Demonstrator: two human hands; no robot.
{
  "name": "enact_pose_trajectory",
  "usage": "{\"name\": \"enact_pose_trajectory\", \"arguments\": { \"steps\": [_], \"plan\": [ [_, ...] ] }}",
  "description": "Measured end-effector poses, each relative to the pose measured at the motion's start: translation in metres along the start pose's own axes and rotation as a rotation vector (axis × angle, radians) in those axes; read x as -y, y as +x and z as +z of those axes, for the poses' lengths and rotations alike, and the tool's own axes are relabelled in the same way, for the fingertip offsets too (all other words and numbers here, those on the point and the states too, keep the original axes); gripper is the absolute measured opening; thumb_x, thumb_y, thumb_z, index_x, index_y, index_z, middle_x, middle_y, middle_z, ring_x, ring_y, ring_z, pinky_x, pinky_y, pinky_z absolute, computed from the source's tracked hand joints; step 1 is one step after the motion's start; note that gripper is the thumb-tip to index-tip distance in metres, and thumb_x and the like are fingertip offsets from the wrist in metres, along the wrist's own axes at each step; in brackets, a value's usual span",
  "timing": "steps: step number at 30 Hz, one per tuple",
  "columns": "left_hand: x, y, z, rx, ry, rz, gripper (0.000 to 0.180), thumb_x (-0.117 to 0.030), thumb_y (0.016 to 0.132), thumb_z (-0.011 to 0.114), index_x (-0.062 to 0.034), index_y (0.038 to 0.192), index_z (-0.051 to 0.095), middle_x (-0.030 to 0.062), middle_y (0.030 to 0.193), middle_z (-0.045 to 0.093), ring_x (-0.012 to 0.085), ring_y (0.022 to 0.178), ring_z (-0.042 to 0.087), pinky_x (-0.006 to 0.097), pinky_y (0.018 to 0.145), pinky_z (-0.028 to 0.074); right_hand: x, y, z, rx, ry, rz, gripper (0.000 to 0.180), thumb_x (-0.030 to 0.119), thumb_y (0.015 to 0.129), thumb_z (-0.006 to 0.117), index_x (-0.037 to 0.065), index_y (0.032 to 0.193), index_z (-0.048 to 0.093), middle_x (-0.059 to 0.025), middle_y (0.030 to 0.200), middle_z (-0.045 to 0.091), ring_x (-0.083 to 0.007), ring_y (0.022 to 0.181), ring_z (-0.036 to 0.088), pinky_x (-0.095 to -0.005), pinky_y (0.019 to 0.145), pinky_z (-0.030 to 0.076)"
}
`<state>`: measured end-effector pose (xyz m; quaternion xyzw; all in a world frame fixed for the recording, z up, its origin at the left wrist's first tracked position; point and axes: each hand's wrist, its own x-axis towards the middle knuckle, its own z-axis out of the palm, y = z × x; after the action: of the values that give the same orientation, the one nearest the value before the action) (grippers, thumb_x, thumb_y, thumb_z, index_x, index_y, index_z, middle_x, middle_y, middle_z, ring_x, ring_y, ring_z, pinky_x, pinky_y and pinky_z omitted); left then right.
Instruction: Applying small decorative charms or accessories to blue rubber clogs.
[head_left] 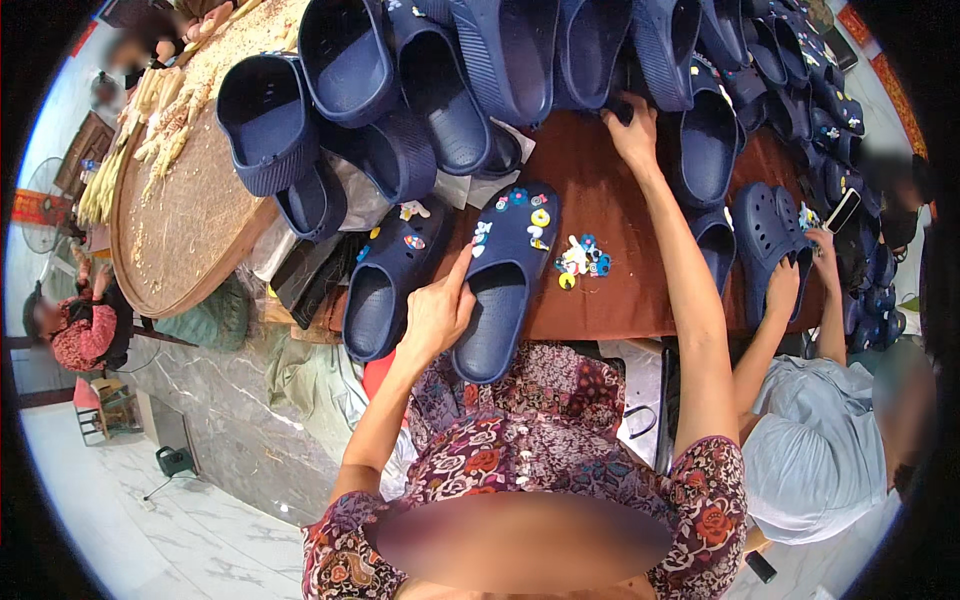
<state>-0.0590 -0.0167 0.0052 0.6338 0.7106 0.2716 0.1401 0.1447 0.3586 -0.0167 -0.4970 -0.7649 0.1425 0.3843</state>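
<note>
Brown-covered worktop (625, 312); navy clog (503, 290) at near edge, upper w/ yellow, blue, wht charms (540, 217). L hand (440, 312): index straight at its side, other fingers curled. R hand (635, 138) by far clogs (590, 55), fingers' grip: can't tell.

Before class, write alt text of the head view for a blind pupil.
The left hand touches a navy clog bearing charms; the right hand is among more clogs. Loose charms lie on brown cloth; a co-worker is at right.

There's your right hand (634, 135) among the clogs (508, 65), and what it's touching is too dark to tell! The upper edge slices several off; details on the loose charms (583, 262) run too small; blur swallows the co-worker's head (905, 420).
</note>
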Motion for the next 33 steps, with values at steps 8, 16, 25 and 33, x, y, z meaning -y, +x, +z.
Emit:
{"name": "enact_pose_trajectory", "arguments": {
  "steps": [8, 16, 25, 33],
  "plan": [
    [-0.001, -0.007, -0.003, -0.054, -0.011, -0.045, 0.06, -0.012, 0.087, 0.057, -0.0145, 0.146, 0.045, 0.0224, 0.087, 0.067, 0.0382, 0.076, 0.068, 0.046, 0.068, 0.053, 0.044, -0.101, -0.038, -0.03, 0.324, 0.037, 0.022, 0.008, 0.086, 0.067, 0.006, 0.108, 0.067, -0.013, 0.111, 0.06, -0.0269, 0.102, 0.061, -0.0337, 0.081, 0.052],
    [-0.005, -0.014, -0.003, -0.176, -0.034, -0.16, 0.046, -0.01, 0.084, 0.063, -0.0086, 0.13, 0.062, 0.012, 0.078, 0.062, 0.025, 0.061, 0.063, 0.037, 0.059, 0.052, 0.061, -0.211, -0.097, -0.162, 0.084, 0.15, 0.022, 0.003, 0.085, 0.064, 0.004, 0.107, 0.064, -0.016, 0.107, 0.058, -0.0335, 0.105, 0.056, -0.0415, 0.094, 0.044],
    [-0.03, -0.019, -0.001, -0.315, -0.144, -0.125, 0.04, -0.003, 0.08, 0.069, -0.0067, 0.121, 0.068, 0.009, 0.085, 0.055, 0.0201, 0.071, 0.055, 0.031, 0.062, 0.046, 0.002, -0.224, -0.124, -0.177, -0.33, 0.198, 0.052, 0.002, 0.081, 0.064, -0.004, 0.131, 0.047, -0.0254, 0.117, 0.052, -0.0418, 0.113, 0.049, -0.0473, 0.1, 0.038],
    [-0.045, -0.023, 0.011, -0.426, -0.176, 0.023, 0.037, 0.004, 0.079, 0.066, -0.0077, 0.113, 0.071, 0.0114, 0.093, 0.058, 0.0241, 0.083, 0.058, 0.033, 0.074, 0.049, 0.016, -0.222, -0.124, -0.114, -0.226, 0.187, 0.043, -0.006, 0.078, 0.054, -0.006, 0.121, 0.051, -0.0258, 0.108, 0.055, -0.0412, 0.103, 0.055, -0.0474, 0.09, 0.043]
  ]
}}
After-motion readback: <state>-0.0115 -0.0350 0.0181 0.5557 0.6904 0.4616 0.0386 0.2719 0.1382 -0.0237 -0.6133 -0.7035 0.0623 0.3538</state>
